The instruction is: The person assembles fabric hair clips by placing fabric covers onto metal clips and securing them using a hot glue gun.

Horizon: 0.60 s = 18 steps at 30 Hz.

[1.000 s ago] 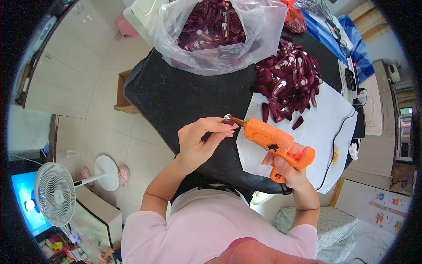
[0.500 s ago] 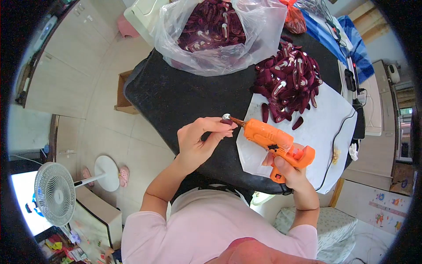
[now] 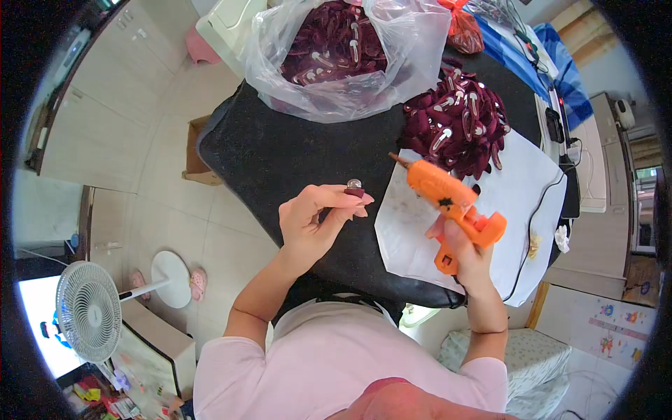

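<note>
Between thumb and fingers, my left hand (image 3: 313, 222) pinches a small dark red hair clip (image 3: 355, 190) with a shiny silvery, rounded piece at its top. My right hand (image 3: 465, 253) is wrapped around the handle of an orange glue gun (image 3: 448, 192). Its brown-stained nozzle points up and to the left, apart from the clip. Beyond the gun lies a heap of dark red velvety snap clips (image 3: 458, 119), partly on a white paper sheet (image 3: 413, 241). The gun hides part of the sheet and a loose clip.
A clear plastic bag (image 3: 336, 112) full of similar clips sits at the back of the black-covered table (image 3: 301, 147). A black cord (image 3: 533, 220) crosses the paper at right. A red bag (image 3: 465, 31) stands behind the heap. A white fan (image 3: 89, 311) stands on the left floor.
My right hand has swung the glue gun's nozzle up and away from the clip. My left hand still holds the clip, shifted slightly left.
</note>
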{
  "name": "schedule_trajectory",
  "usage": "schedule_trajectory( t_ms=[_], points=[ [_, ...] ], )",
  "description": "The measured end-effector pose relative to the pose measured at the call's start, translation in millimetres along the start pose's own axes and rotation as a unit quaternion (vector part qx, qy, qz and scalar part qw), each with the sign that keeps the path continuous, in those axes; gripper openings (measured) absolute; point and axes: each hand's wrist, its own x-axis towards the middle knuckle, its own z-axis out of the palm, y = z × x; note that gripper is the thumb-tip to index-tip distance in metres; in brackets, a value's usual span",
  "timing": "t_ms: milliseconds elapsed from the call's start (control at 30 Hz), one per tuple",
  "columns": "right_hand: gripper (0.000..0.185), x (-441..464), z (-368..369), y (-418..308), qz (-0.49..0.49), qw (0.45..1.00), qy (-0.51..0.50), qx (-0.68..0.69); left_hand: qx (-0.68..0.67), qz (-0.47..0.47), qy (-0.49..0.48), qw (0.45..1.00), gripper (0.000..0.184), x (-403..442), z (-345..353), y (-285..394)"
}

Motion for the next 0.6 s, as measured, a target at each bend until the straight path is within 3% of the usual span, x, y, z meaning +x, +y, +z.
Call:
schedule_trajectory(
  t_ms=[133, 400, 533, 600],
  points=[
    [0.027, 8.2, -1.4, -2.0, -0.034, 0.995, 0.039, 0.089, -0.003, 0.005, -0.007, 1.000, 0.014, -0.7, -0.1, -2.8],
    [0.024, 14.1, -7.0, 0.1, -0.036, 0.990, 0.049, 0.128, 0.026, 0.005, 0.017, 1.000, 0.018, -5.2, -2.4, -6.0],
    [0.025, 13.6, -4.6, 0.4, -0.033, 0.991, 0.053, 0.117, 0.047, -0.086, 0.009, 0.995, 0.016, 6.9, -0.4, 10.5],
    [0.027, 12.7, -4.6, 0.1, -0.027, 0.992, 0.054, 0.107, -0.071, -0.130, -0.013, 0.989, 0.018, 6.0, -2.7, 7.1]
  ],
)
